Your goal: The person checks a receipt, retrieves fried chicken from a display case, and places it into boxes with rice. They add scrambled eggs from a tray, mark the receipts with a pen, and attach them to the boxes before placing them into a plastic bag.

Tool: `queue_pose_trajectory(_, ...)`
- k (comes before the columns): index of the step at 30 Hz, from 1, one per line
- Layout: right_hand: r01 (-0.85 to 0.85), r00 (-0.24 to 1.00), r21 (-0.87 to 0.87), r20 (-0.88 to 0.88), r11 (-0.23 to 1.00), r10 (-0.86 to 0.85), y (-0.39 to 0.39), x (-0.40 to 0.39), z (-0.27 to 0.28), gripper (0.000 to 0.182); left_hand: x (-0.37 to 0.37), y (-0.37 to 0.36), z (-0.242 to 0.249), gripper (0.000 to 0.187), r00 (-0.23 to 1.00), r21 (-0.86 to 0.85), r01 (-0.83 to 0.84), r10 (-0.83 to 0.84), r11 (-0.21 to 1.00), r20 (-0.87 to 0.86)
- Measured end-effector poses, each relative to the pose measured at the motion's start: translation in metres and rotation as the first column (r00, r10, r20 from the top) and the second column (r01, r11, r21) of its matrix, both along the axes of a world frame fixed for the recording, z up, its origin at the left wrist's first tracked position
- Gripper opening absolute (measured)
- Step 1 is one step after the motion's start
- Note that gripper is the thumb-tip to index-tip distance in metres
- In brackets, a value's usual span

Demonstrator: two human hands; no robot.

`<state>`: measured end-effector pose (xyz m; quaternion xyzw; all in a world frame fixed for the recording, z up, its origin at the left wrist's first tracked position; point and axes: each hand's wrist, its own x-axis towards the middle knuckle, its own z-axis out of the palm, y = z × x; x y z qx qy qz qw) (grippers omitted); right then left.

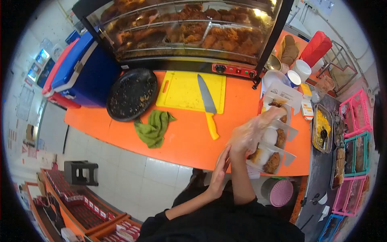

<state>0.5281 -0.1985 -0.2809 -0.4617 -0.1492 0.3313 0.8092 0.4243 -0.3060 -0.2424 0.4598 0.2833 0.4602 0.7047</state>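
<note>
My right hand (252,133), in a clear plastic glove, reaches over the open paper boxes (289,158) at the right of the orange table. Its fingertips are over the rear box, and whether they grip anything is hidden. The boxes hold white rice (269,136) and fried pieces (273,162). Bare and flat, my left hand (219,173) has its fingers stretched up against my right wrist, with nothing held. A knife (207,94) with a yellow handle lies partly on the yellow cutting board (185,90), left of my hands.
Behind the orange table (185,139) stands a glass warmer (181,64) of fried food. A black round tray (133,94), green cloth (153,129) and blue cooler (86,74) are to the left. At the right are white tubs (301,69) and a metal tray (322,131) of yellow food.
</note>
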Motion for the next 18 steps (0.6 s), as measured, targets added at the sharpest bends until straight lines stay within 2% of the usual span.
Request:
queue_pose_trajectory(1, -0.055, 0.997, -0.012, -0.050, 0.998, 0.054, 0.001, -0.019, -0.008, 0.044, -0.009, 0.014, -0.002, 0.076, 0.996, -0.085, -0.019, 0.026, 0.996, 0.082)
queue_pose_trajectory(4, -0.268, 0.955, -0.058, -0.147, 0.962, 0.258, 0.005, -0.080, -0.021, 0.046, -0.042, 0.052, -0.002, 0.072, 0.995, 0.049, -0.067, 0.070, 0.997, -0.067)
queue_pose_trajectory(6, -0.356, 0.932, -0.086, -0.107, 0.931, 0.346, 0.016, -0.112, -0.024, 0.048, -0.053, 0.077, -0.009, 0.053, 0.978, -0.253, -0.193, 0.206, 0.948, 0.024)
queue_pose_trajectory(8, -0.362, 0.932, -0.092, -0.011, 0.928, 0.362, 0.021, -0.134, -0.019, 0.052, -0.065, 0.134, -0.003, 0.060, 0.994, -0.112, -0.105, 0.100, 0.988, -0.053)
queue_pose_trajectory(9, -0.465, 0.876, -0.027, -0.156, 0.885, 0.456, 0.013, -0.143, 0.002, 0.045, -0.069, 0.166, 0.000, 0.060, 0.995, -0.109, -0.092, 0.087, 0.990, -0.051)
queue_pose_trajectory(10, -0.553, 0.789, 0.054, -0.287, 0.831, 0.543, 0.009, -0.150, 0.013, 0.042, -0.070, 0.199, -0.002, 0.062, 0.964, 0.019, -0.195, 0.196, 0.981, -0.183)
queue_pose_trajectory(11, -0.543, 0.796, 0.055, -0.284, 0.838, 0.534, 0.007, -0.147, 0.007, 0.042, -0.072, 0.229, -0.008, 0.065, 0.903, 0.158, -0.277, 0.313, 0.948, -0.295)
queue_pose_trajectory(12, -0.495, 0.779, -0.298, 0.263, 0.816, 0.569, 0.003, -0.136, -0.006, 0.043, -0.076, 0.252, -0.015, 0.070, 0.816, 0.302, -0.332, 0.433, 0.893, -0.383)
queue_pose_trajectory(13, -0.236, 0.423, -0.555, 0.680, 0.798, 0.598, 0.002, -0.123, -0.020, 0.045, -0.078, 0.271, -0.028, 0.070, 0.822, 0.301, -0.324, 0.424, 0.897, -0.380)
queue_pose_trajectory(14, 0.169, 0.181, -0.529, 0.846, 0.832, 0.502, 0.007, -0.113, -0.033, 0.055, -0.080, 0.289, -0.042, 0.078, 0.648, 0.430, -0.118, 0.397, 0.895, -0.650)
queue_pose_trajectory(15, 0.179, 0.180, -0.527, 0.848, 0.831, 0.499, 0.012, -0.103, -0.043, 0.055, -0.081, 0.300, -0.043, 0.087, 0.384, 0.473, 0.122, 0.398, 0.872, -0.833)
queue_pose_trajectory(16, 0.337, 0.016, -0.541, 0.821, 0.770, 0.570, 0.018, -0.090, -0.052, 0.057, -0.082, 0.303, -0.045, 0.100, 0.312, 0.392, 0.206, 0.319, 0.897, -0.895)
queue_pose_trajectory(17, 0.491, -0.133, -0.515, 0.753, 0.702, 0.645, 0.026, -0.079, -0.058, 0.060, -0.088, 0.305, -0.067, 0.100, 0.194, 0.365, 0.337, 0.315, 0.868, -0.929)
queue_pose_trajectory(18, 0.502, -0.135, -0.507, 0.754, 0.701, 0.643, 0.033, -0.070, -0.063, 0.060, -0.093, 0.301, -0.092, 0.099, 0.070, 0.318, 0.459, 0.323, 0.830, -0.944)
